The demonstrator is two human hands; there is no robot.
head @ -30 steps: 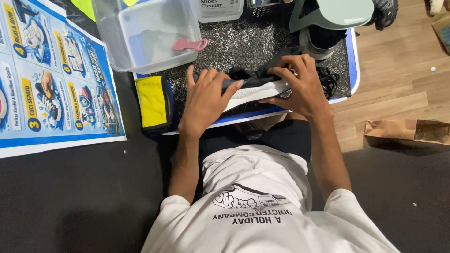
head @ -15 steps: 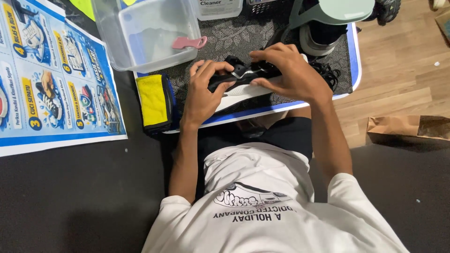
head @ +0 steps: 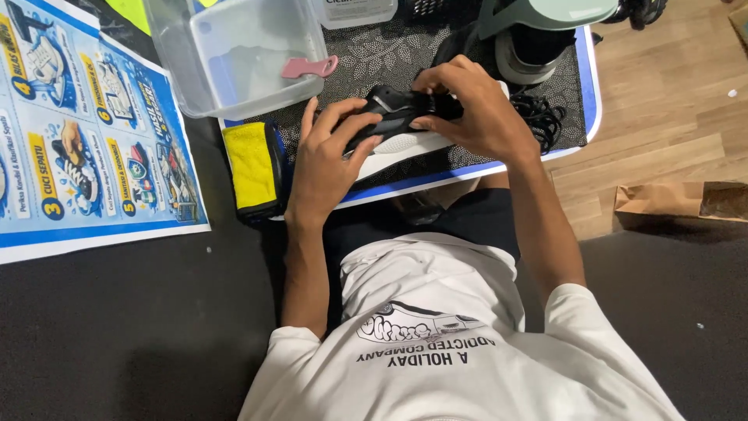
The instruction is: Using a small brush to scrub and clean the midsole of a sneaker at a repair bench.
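The left hand (head: 326,160) sits a little left of the frame's middle, fingers spread and curled round the near end of a black shoe with a white sole (head: 397,125), thumb side pressed against its side. The shoe lies just above centre, on a dark patterned mat with a blue edge (head: 467,168), held between both hands and tipped on its side so the pale sole faces down toward the person.

Far left, a blue illustrated poster (head: 86,132) lies flat on the dark floor. Next to it, in the upper left, a clear plastic tub (head: 234,58) stands on the mat's corner with a small pink brush (head: 309,67) resting on its rim. Below the tub, a folded yellow cloth (head: 251,164) lies at the mat's left edge, just beside the left wrist.

Right of centre, the right hand (head: 475,109) grips the far end of the shoe from above, fingers bunched and pinching at its upper part; I cannot tell exactly what they pinch. Just to its right a tangle of black laces (head: 541,117) lies on the mat, and above that stands a pale green appliance (head: 545,31). At the far right, a brown paper bag (head: 678,203) lies where wooden boards meet the dark floor.
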